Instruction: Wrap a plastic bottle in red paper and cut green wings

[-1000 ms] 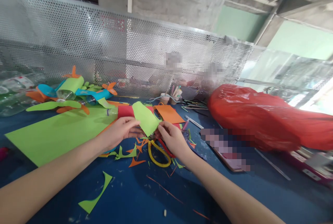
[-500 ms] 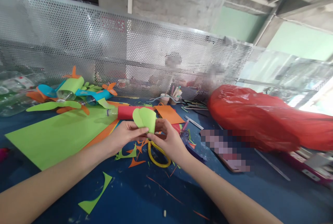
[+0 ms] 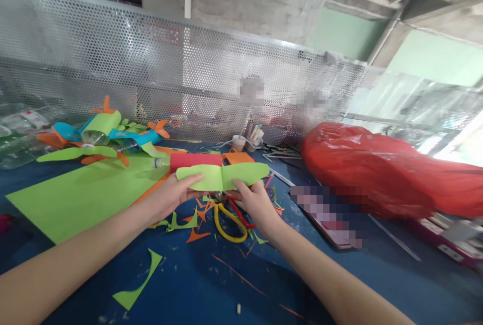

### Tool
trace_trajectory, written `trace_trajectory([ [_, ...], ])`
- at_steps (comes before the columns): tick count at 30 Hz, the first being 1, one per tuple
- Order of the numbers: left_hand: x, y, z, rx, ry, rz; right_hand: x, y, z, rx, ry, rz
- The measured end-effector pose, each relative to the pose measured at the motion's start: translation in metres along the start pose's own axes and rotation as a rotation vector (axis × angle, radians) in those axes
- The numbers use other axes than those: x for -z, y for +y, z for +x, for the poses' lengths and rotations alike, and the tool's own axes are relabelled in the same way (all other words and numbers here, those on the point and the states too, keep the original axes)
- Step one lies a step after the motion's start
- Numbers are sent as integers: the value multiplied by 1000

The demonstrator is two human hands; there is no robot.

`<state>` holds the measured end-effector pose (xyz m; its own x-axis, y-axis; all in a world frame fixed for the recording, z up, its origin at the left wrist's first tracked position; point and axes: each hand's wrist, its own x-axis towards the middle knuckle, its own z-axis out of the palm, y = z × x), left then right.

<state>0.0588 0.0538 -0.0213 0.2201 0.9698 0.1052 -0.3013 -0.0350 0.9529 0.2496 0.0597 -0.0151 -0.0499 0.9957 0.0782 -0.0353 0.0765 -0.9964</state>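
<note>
A long green paper cutout with rounded ends and a crease across its middle (image 3: 209,178) is spread out between my hands. My left hand (image 3: 181,189) pinches its left half, thumb on top. The right half is gripped by my right hand (image 3: 254,201), the thumb pressing near the crease. Just behind the cutout lies a bottle wrapped in red paper (image 3: 194,160), its clear neck pointing left. Below my hands rest scissors with a yellow handle loop (image 3: 231,237) and a red one; their blades are mostly hidden.
Green (image 3: 138,282) and orange paper scraps lie around the scissors. To the left are a large green sheet (image 3: 86,199) and paper-covered bottle models (image 3: 103,129). On the right sit a phone (image 3: 326,219) and a red plastic bag (image 3: 370,169). Pen cups (image 3: 238,143) stand by the mesh partition.
The green cutout was folded over and curled; now it is opened out wide. My hands have moved apart slightly, and more of the scissors shows.
</note>
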Motion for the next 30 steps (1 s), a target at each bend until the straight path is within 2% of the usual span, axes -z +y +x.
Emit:
trace_trajectory([
  [6,12,3,6,47,126,152,3,2,1,15,21,-77],
  [8,14,8,6,58,128,181,4,3,2,30,5,-91],
  [17,22,27,3,248,-1,142,2,7,5,74,-96,-31],
  [23,22,23,2,241,-149,288,1,8,9,125,-155,-10],
  [25,25,22,4,211,-206,364,5,5,9,193,-179,-153],
  [26,27,22,6,195,-222,402,6,3,9,233,-189,-297],
  [30,35,24,12,127,-172,539,11,-7,0,297,-195,-1087],
])
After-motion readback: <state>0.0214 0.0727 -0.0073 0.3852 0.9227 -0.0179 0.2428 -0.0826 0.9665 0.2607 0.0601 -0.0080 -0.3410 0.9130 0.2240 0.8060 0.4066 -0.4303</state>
